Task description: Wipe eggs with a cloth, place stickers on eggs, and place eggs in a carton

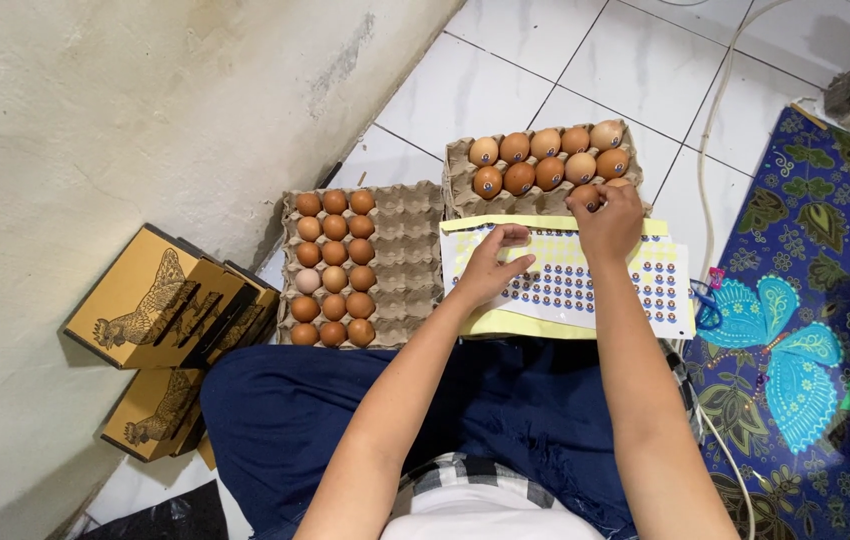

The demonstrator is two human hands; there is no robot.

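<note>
On the far egg tray (460, 180), the right hand (607, 218) pinches a sticker onto an egg (585, 195) and should press gently, while the left hand (493, 268), fingers loosely curled, steadies the sticker sheet (585, 290).

Both forearms are seen bare from elbow to wrist; no sleeves, watch, bracelets or rings are visible. The left hand (493, 268) and right hand (607, 218) are ungloved. The lap is covered by dark navy fabric (345, 410), loosely creased, with a frayed, torn patch noted toward 3 o'clock of the lap. At 6 o'clock, a black-and-white checked band (465, 472) is seen at the waist. Below it a plain white garment (485, 515) is partly visible.
</note>
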